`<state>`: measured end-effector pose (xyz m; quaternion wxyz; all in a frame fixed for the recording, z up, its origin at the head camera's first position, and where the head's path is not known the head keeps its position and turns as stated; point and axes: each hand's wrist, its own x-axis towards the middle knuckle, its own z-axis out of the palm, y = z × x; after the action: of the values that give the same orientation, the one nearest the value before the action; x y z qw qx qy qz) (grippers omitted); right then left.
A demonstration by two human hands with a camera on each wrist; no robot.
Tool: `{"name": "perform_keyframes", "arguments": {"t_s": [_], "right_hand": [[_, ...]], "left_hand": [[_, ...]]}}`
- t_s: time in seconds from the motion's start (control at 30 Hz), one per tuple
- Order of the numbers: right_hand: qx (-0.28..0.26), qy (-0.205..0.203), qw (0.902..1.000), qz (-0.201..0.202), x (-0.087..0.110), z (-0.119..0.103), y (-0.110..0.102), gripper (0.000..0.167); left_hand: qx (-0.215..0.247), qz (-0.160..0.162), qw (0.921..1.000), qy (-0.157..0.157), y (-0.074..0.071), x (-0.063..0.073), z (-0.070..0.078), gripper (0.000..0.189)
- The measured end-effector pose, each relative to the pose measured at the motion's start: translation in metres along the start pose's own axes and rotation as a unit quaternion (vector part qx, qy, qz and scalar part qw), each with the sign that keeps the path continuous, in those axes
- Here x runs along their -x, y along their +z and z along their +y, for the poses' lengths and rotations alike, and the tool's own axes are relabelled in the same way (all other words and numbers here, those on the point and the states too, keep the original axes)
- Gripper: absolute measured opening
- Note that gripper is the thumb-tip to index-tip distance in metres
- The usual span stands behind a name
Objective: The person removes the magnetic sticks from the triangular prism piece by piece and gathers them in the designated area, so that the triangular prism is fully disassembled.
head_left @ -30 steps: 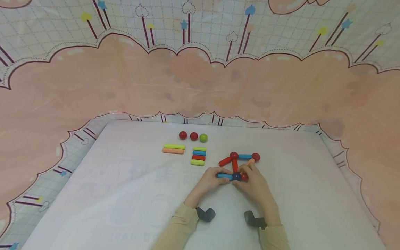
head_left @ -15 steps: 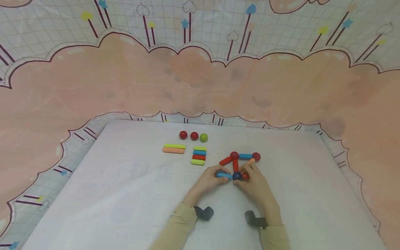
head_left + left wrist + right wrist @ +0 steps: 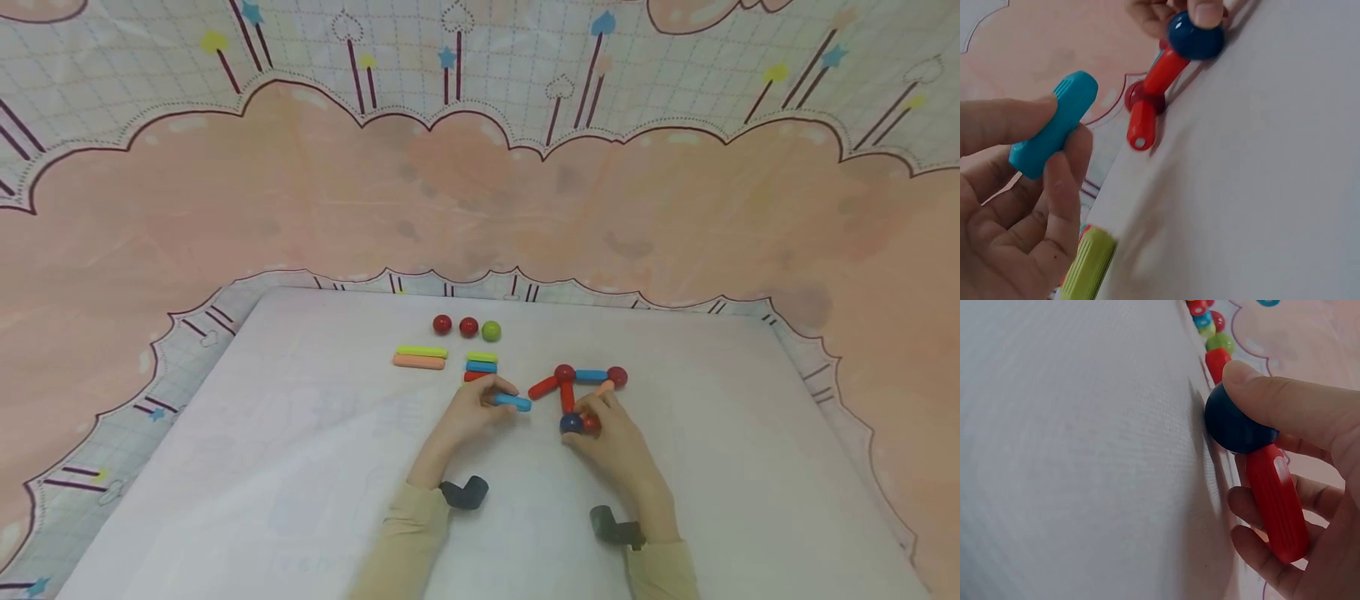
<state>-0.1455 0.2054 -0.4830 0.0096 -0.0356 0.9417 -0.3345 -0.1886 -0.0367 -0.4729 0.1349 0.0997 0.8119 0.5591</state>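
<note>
My left hand (image 3: 471, 412) pinches a blue rod (image 3: 1054, 128) between thumb and fingers, apart from the joined pieces. Thumb and fingers of my right hand (image 3: 617, 433) grip a dark blue ball (image 3: 572, 423), which has a red rod (image 3: 1275, 503) sticking out under the palm. Another red rod (image 3: 567, 397) runs from that ball to a red ball (image 3: 565, 372). From this red ball, a third red rod (image 3: 543, 387) slants left, and a second blue rod (image 3: 591, 376) reaches a further red ball (image 3: 617, 377). An orange rod (image 3: 605, 388) is partly hidden by my right hand.
Two red balls and a green ball (image 3: 491, 331) stand in a row at the back of the white table (image 3: 315, 467). Nearer lie a long yellow-green rod (image 3: 422, 352) and a long orange rod (image 3: 418, 362). Short rods (image 3: 481, 367) are stacked side by side behind my left hand.
My left hand has drawn the blue rod away from the dark blue ball, to the left and slightly back. The right hand keeps its grip on the ball, almost unmoved.
</note>
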Motion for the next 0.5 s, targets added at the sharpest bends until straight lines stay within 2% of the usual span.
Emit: {"name": "perform_keyframes", "arguments": {"t_s": [0.13,0.33,0.5], "right_hand": [[-0.013,0.008,0.9998,-0.009,-0.001,0.001,-0.001,0.042],[-0.026,0.005,0.9994,-0.022,-0.001,0.003,-0.003,0.042],[-0.028,-0.003,0.9993,-0.023,0.000,0.002,-0.004,0.042]], "left_hand": [[-0.001,0.035,0.9994,0.001,-0.012,0.002,-0.003,0.022],[0.023,0.052,0.9983,0.005,-0.029,0.007,-0.014,0.022],[0.009,0.077,0.9967,-0.021,-0.040,0.010,-0.022,0.023]]}}
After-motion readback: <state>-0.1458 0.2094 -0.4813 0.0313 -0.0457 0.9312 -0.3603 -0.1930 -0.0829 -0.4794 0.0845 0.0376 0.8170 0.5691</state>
